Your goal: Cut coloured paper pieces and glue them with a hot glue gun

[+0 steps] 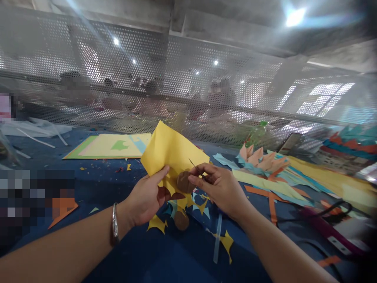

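We're holding the yellow sheet (173, 145) up off the blue table (118, 255), roughly mid-view, prob. b/c raising it gives access to its scalloped lower edge. Our L hand (150, 198) is gripping the lower-left part, thumb on the near face, fingers curling behind, so it's anchoring the paper & bending it a bit (handy: a curved sheet is likely stiffer than a flat one). Our R hand (220, 184) is pinching a thin dark tool (196, 166) w/ a pointed tip slanting up-left in front of the sheet; we're prob. holding it short for control. An upper brown disc (183, 183) is sitting against the sheet's lower part, next to the right thumb; can't tell if we're pressing it there. A lower brown disc (181, 221) is lying below, near yellow scraps (157, 224) w/ curved edges, prob. offcuts. Beyond, a paper stack (103, 144) is lying left & peach paper points (256, 156) are standing right, both well apart from our hands, prob. to avoid creasing.
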Demonstrator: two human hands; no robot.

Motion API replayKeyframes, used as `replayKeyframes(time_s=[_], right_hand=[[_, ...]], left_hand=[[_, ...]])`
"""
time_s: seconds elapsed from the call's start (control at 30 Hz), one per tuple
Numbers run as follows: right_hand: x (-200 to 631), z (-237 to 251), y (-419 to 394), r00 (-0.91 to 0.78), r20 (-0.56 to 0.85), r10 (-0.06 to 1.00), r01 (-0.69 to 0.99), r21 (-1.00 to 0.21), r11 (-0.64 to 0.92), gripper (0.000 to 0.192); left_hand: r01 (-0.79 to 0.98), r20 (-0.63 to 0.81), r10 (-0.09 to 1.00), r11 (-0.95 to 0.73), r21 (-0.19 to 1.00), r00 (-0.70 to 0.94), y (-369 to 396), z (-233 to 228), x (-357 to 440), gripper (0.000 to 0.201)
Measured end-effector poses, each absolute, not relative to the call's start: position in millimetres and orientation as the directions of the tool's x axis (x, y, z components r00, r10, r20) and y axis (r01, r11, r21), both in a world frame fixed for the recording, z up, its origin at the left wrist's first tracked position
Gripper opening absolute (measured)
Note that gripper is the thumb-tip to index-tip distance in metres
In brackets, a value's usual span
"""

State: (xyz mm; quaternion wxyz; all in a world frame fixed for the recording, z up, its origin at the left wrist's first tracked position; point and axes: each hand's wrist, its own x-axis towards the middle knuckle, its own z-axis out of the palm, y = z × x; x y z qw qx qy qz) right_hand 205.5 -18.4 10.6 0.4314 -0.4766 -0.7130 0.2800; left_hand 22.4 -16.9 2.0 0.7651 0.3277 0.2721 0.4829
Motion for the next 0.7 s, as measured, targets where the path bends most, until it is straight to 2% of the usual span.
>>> replayKeyframes(time_s=[0.3, 0.5, 0.7], right_hand=[[203.8, 11.7, -20.4, -0.214, 0.385, 0.898, 0.515, -0.736, 0.439, 0.016], [204.6, 8.5, -20.8, -0.251, 0.37, 0.894, 0.534, -0.718, 0.447, 0.017], [202.8, 10.4, -22.3, -0.276, 0.387, 0.88, 0.548, -0.689, 0.474, 0.015]], left_hand=[[-0.536, -0.126, 0.915, 0.331, 0.777, 0.383, -16.8, 3.4, 23.6, 0.016], [-0.494, -0.095, 0.903, 0.315, 0.811, 0.419, -15.0, 1.6, 21.3, 0.019], [-0.418, 0.043, 0.885, 0.175, 0.891, 0.463, -21.5, 1.6, 20.8, 0.031]])
